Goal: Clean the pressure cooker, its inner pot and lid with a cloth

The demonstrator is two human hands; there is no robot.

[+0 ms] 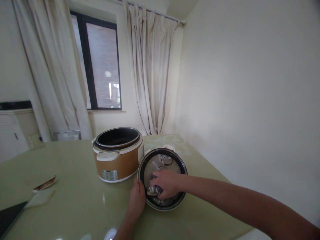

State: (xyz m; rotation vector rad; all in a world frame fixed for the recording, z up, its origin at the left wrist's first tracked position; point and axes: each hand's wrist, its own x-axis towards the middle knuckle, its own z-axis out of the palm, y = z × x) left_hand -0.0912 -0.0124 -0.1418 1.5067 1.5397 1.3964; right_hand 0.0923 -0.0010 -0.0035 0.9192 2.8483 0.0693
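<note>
A round cooker lid (152,166) stands tilted on the table with its metal inner side toward me. My left hand (138,195) grips the lid's left edge, the fingers partly hidden behind it. My right hand (167,183) is closed around a crumpled dark and white cloth (155,190), which presses on the lid's inner face. Just left of the lid sits the brown and white cooker body (120,165), uncovered, its dark inner pot (117,136) showing at the top.
The pale green glossy table (75,200) carries a small brown and white item (45,184) and a dark flat object (11,216) on the left. A white wall (250,100) borders the right side. Curtains (152,73) and a window (105,63) are behind.
</note>
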